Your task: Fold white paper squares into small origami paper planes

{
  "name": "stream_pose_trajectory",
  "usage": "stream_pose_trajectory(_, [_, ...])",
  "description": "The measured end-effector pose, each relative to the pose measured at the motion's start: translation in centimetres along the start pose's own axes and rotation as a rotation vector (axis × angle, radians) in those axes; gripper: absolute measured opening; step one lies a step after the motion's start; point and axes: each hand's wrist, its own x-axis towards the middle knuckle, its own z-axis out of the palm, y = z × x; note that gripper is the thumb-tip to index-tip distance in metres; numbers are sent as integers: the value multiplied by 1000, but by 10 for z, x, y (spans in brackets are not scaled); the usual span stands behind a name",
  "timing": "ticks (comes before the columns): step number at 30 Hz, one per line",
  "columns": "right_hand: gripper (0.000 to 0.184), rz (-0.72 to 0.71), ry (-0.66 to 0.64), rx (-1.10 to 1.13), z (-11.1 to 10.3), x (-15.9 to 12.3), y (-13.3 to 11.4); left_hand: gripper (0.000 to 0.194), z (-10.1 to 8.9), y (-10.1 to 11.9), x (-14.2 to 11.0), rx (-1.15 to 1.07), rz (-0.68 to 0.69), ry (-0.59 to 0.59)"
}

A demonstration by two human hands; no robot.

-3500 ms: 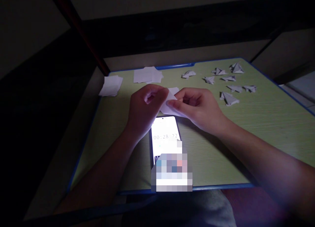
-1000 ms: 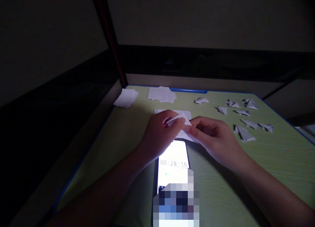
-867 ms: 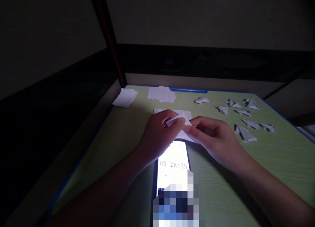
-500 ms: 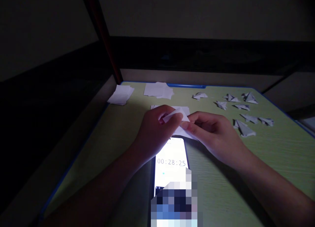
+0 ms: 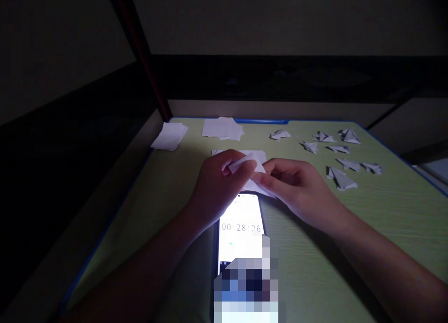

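A small sheet of white paper [image 5: 256, 164], partly folded, is held between both hands above the table's middle. My left hand [image 5: 222, 185] is closed on its left side, with the thumb pressed along a fold. My right hand [image 5: 297, 185] pinches the lower right part, its thumb tip close to the left thumb. The fingers behind the paper are hidden. Just beyond the hands, more white paper [image 5: 219, 152] lies on the table, partly covered. Below the hands a lit phone [image 5: 241, 215] shows a running timer; its lower part is blurred out.
Several folded paper figures [image 5: 341, 178] lie at the right on the pale green table [image 5: 385, 229]. Two stacks of white paper, one at the far left [image 5: 170, 136] and one at the back [image 5: 217, 128], rest near the table's blue edge. Dark walls stand behind.
The view has shifted slightly, so most things sit a little further left. Both hands keep nearly the same hold on the paper. The phone's timer has advanced by a second.
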Motion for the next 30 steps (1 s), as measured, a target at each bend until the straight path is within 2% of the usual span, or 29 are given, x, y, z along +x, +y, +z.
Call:
stream_pose_trajectory(6, [32,0,82,64,-5,1,1,17,-2,0,1,-53,-28,-84])
stream_pose_trajectory(11, [36,-14,134,57,-6,2,0,22,-2,-2,2,-59,-10,-94])
stream_pose_trajectory(21, [35,-22,54,35,-6,1,-2,20,-2,-4,1,-31,-9,-61])
stream_pose_trajectory(30, [30,-28,31,18,-6,2,-3,24,-3,-1,1,-54,1,-86])
